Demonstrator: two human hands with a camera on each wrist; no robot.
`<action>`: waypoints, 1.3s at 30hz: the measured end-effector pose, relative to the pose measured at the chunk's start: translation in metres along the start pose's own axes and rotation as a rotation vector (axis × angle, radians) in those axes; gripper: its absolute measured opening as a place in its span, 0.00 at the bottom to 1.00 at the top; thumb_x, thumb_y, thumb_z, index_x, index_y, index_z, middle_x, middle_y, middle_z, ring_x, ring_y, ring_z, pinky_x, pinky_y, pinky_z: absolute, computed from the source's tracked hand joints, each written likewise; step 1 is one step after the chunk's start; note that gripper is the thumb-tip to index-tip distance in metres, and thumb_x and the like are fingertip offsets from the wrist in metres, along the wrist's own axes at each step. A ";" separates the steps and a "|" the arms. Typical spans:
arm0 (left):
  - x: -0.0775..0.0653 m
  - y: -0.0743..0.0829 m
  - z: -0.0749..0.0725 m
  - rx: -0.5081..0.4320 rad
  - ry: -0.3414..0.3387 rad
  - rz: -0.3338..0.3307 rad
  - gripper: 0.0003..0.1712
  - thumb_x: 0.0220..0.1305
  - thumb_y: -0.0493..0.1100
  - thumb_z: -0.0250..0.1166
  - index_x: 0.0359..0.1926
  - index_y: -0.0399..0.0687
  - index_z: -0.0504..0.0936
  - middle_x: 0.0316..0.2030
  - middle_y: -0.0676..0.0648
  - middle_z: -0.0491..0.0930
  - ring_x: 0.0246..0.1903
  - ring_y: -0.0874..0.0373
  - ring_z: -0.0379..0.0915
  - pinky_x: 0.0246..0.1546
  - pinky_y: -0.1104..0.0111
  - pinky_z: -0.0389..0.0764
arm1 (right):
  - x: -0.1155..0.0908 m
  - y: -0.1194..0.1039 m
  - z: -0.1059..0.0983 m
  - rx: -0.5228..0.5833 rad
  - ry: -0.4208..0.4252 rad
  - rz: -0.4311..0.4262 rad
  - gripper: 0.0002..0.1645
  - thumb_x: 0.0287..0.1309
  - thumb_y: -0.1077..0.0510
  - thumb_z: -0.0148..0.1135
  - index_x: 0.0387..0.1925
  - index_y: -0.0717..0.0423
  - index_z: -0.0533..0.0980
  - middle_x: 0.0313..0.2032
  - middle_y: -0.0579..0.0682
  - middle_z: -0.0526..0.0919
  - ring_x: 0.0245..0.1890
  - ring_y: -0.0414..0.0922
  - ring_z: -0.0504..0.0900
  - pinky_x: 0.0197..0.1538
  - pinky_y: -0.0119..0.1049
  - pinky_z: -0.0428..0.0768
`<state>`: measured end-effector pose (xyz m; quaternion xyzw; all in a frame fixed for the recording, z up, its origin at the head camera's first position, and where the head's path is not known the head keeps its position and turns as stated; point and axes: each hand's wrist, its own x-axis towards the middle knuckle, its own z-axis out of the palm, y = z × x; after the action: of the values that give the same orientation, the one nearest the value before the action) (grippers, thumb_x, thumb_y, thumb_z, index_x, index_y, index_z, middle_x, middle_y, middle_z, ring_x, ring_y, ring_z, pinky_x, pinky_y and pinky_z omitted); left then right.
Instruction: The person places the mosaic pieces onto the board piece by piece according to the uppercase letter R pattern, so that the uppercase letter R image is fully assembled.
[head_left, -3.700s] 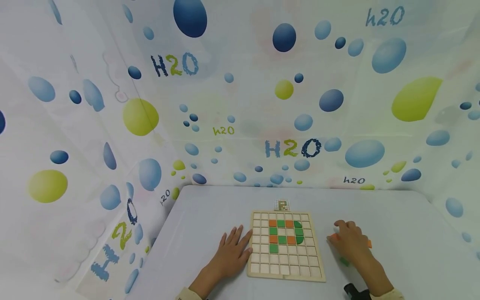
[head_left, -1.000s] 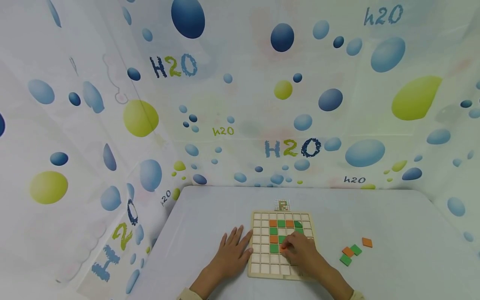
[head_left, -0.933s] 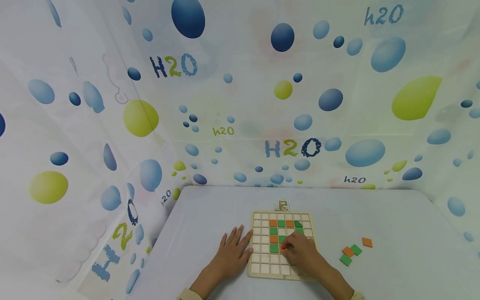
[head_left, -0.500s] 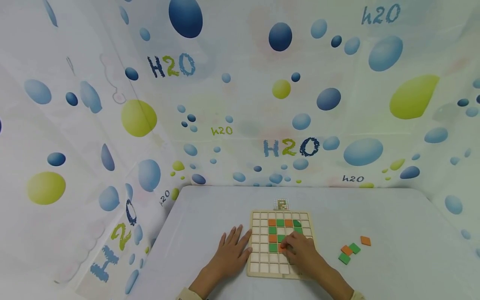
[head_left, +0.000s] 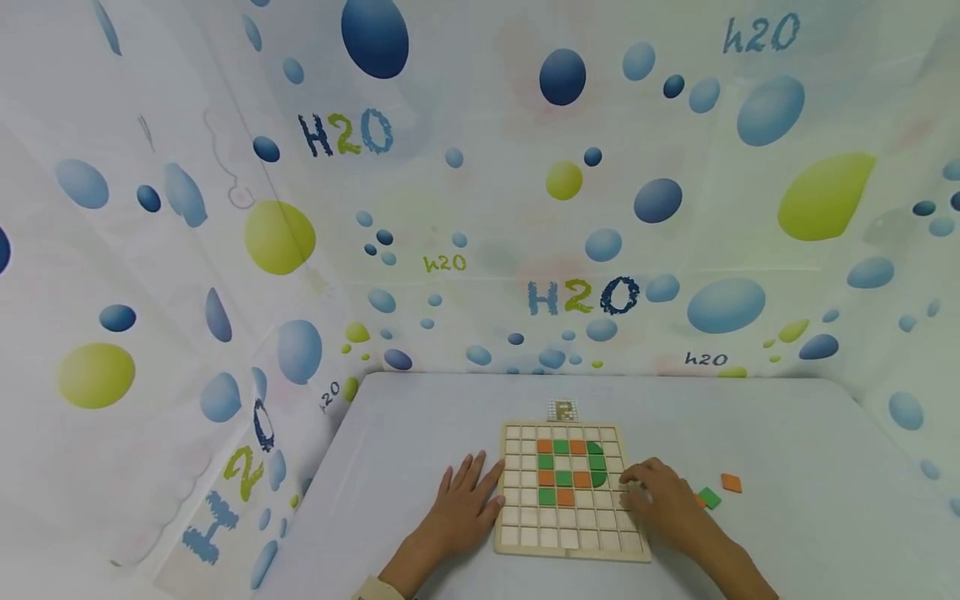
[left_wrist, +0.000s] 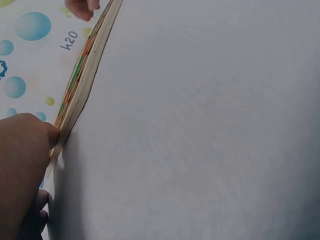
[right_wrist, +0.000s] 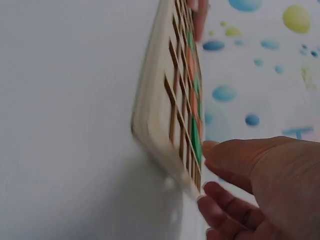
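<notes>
The wooden grid board (head_left: 532,537) lies on the table, with several orange and green tiles set in its cells. In the lowest filled row, an orange tile (head_left: 566,497) sits beside a green tile (head_left: 547,497). My left hand (head_left: 465,508) rests flat at the board's left edge, fingers spread, thumb touching the frame. My right hand (head_left: 663,504) is over the board's right edge, thumb and fingers apart; in the right wrist view nothing shows between them. To its right lie a green tile (head_left: 708,498) and an orange tile (head_left: 731,482); another orange tile is partly hidden by the hand.
A small card (head_left: 562,410) with a gridded pattern lies just beyond the board's far edge. The white table (head_left: 420,408) meets a wall sheet (head_left: 480,208) printed with blue and green drops at the back.
My right hand has moved right from the middle of the board, leaving the orange tile in its cell beside the green one. Earlier it was over the loose tiles. My left hand stays put.
</notes>
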<state>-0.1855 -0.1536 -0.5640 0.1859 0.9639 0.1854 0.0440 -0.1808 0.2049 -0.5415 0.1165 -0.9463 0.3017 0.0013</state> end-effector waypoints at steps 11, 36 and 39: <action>-0.002 -0.001 0.001 -0.004 0.016 0.009 0.35 0.83 0.61 0.46 0.83 0.58 0.60 0.83 0.39 0.53 0.82 0.36 0.45 0.76 0.32 0.48 | -0.019 0.065 -0.047 -0.161 -0.028 0.172 0.19 0.66 0.46 0.72 0.47 0.55 0.81 0.48 0.63 0.81 0.46 0.61 0.80 0.38 0.58 0.78; -0.002 -0.001 0.000 -0.018 0.004 0.005 0.35 0.83 0.61 0.46 0.83 0.58 0.60 0.83 0.39 0.52 0.82 0.36 0.45 0.77 0.32 0.47 | -0.001 0.058 -0.032 -0.098 0.039 0.065 0.13 0.62 0.61 0.73 0.47 0.61 0.82 0.43 0.57 0.82 0.46 0.55 0.83 0.47 0.54 0.83; -0.002 -0.001 -0.001 -0.017 0.001 0.007 0.35 0.84 0.61 0.46 0.84 0.58 0.59 0.83 0.38 0.52 0.82 0.36 0.44 0.76 0.32 0.47 | -0.001 0.060 -0.029 -0.112 0.068 0.065 0.14 0.61 0.61 0.74 0.47 0.61 0.82 0.43 0.59 0.82 0.45 0.57 0.83 0.43 0.55 0.84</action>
<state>-0.1845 -0.1551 -0.5632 0.1890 0.9616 0.1940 0.0442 -0.1950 0.2686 -0.5522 0.0752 -0.9643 0.2521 0.0300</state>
